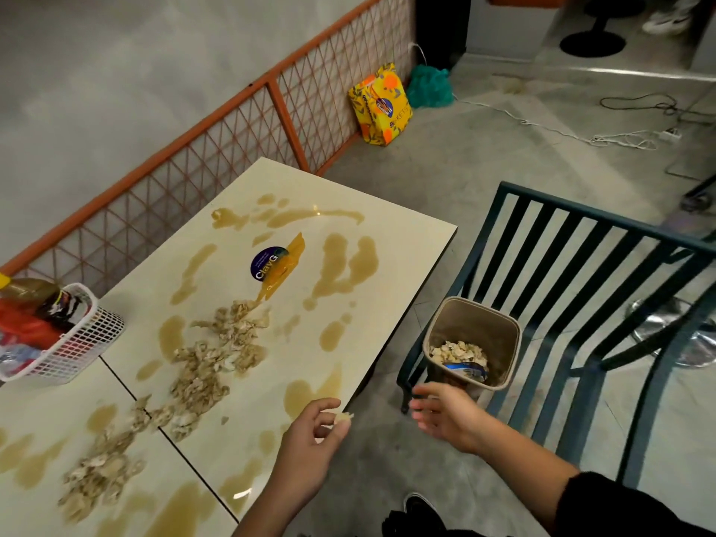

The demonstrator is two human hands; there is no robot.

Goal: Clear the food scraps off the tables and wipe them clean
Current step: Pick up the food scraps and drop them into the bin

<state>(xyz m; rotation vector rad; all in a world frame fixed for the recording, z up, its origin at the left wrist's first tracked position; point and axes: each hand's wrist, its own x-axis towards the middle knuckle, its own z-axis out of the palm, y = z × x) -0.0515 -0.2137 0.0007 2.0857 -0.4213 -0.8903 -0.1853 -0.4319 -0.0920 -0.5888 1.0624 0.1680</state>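
At table (pixel 407 242) edge: left hand (pixel 310 439) pinches scrap (pixel 343 416); right hand (pixel 441 416) spread, empty, near bin (pixel 476 304) on chair (pixel 604 222). Scrap pile (pixel 201 366) lies amid spill (pixel 341 265). Risks: weak pinch drops scrap onto floor short of bin; knock tips bin.

This looks like a small eatery's dining area: cream worktops (pixel 407 242) pushed together at lower left carry a branded round sticker (pixel 267 263) and a white basket (pixel 97 335) with a sauce bottle (pixel 31 292). A slatted metal chair (pixel 581 273) stands at right on concrete floor (pixel 465 157), an orange mesh partition (pixel 232 129) along the upper left.
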